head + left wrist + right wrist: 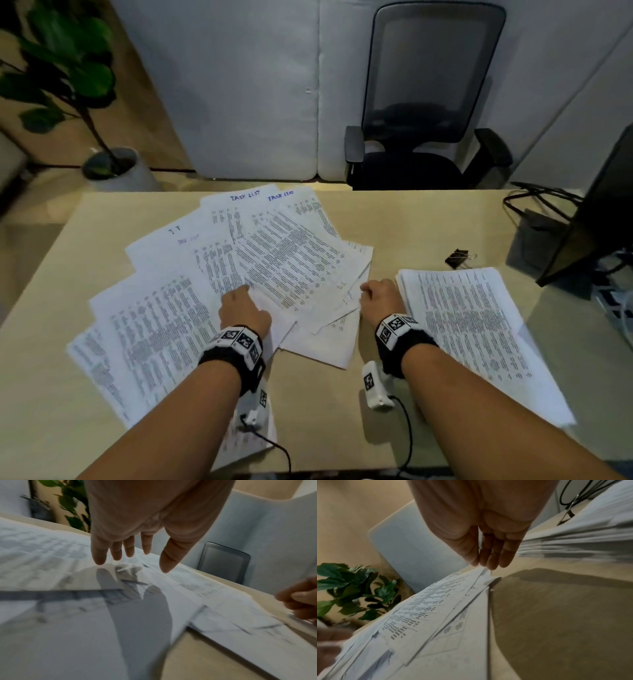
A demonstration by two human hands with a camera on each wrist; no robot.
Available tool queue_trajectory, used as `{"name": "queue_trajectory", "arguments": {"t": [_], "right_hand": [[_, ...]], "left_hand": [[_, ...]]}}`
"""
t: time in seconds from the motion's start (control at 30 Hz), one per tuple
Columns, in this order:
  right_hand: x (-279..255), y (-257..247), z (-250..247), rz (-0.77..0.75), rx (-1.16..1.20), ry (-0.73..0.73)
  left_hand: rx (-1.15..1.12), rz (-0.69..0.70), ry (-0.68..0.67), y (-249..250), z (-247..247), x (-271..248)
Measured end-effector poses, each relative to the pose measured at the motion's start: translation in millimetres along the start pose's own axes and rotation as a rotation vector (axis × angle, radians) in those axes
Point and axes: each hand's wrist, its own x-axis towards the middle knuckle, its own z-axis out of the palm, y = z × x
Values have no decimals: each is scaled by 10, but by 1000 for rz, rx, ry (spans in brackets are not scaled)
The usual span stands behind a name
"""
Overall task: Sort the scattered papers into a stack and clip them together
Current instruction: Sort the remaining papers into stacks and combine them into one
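Observation:
Several printed sheets (274, 260) lie fanned across the left and middle of the tan desk (411, 222). My left hand (239, 303) rests flat on them near their middle. Its fingers (129, 547) are straight and spread over the scattered sheets (51, 561). My right hand (376, 291) pinches the right-hand corner of the fanned sheets (447, 601) between thumb and fingers (485, 561). A squared-up paper stack (479, 335) lies just right of that hand. A black binder clip (457, 257) sits on the desk beyond the stack.
A dark monitor (596, 212) and cables (544, 195) take up the right edge of the desk. A black office chair (424, 113) stands behind the desk. A potted plant (68, 85) is at the back left. Bare desk (556, 615) shows between the sheets and the stack.

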Motion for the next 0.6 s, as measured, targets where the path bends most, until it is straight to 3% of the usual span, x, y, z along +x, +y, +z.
{"name": "queue_trajectory", "arguments": {"t": [0.13, 0.3, 0.43, 0.53, 0.6], "right_hand": [[80, -215, 142, 15, -66, 40], [50, -649, 519, -250, -137, -16], [-42, -967, 886, -426, -283, -184], [-61, -1037, 971, -353, -425, -390], [-39, -993, 938, -315, -473, -395]], "left_hand": [[95, -162, 39, -446, -382, 264], [66, -393, -48, -947, -826, 435], [68, -393, -93, -1189, -977, 380], [88, -325, -146, -1196, -906, 368], [148, -258, -199, -1121, -855, 402]]}}
